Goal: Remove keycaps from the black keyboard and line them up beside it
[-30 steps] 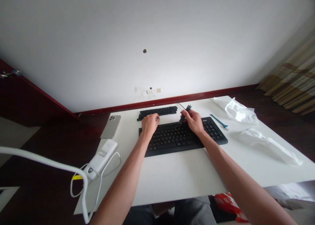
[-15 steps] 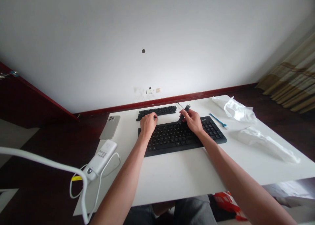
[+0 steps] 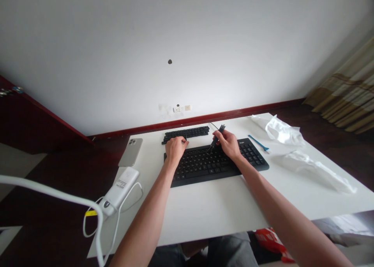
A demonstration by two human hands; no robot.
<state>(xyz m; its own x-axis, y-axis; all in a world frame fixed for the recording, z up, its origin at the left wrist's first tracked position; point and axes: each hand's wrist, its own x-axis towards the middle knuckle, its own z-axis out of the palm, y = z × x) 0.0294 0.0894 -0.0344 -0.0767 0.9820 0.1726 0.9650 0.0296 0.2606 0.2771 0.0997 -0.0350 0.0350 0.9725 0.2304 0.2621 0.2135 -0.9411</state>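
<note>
Keyboard [image 3: 201, 169]: just one, black, flat mid-worktop [image 3: 210, 212]
Right hand [image 3: 230, 144]: gripping one black tool [image 3: 216, 139], thin wire end pointing down at the keyboard
Left hand [image 3: 175, 148]: thumb and fingertips pinched together near the keyboard's far left corner; can't tell if anything's in there tbh
Extra black keys [image 3: 195, 132]: one block, behind the keyboard, too small to count
Blue tool [image 3: 258, 142]: one, lying near the keyboard's right end
White wraps [image 3: 320, 171]: two, crumpled, over on the right
Phone [image 3: 130, 153]: one, camera side up, on the left
</note>
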